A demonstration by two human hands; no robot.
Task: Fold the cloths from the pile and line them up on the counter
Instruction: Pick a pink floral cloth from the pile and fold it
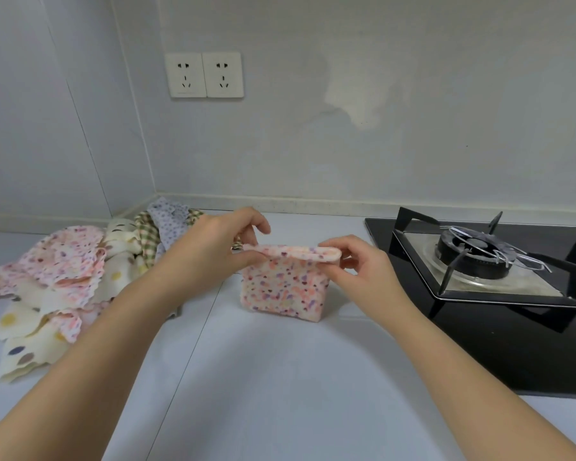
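Note:
A small pink cloth [285,289] with coloured speckles hangs folded over in the middle of the counter [263,377], its lower edge touching the surface. My left hand [220,242] pinches its top fold at the left corner. My right hand [359,264] pinches the same fold at the right corner. The pile of unfolded cloths [64,284] lies at the left: pink floral, cream with dots, green check and blue-flowered pieces, partly hidden behind my left forearm.
A black gas hob [479,294] with a burner and pan support fills the right side of the counter. Two wall sockets [205,74] sit on the back wall. The wall corner stands behind the pile.

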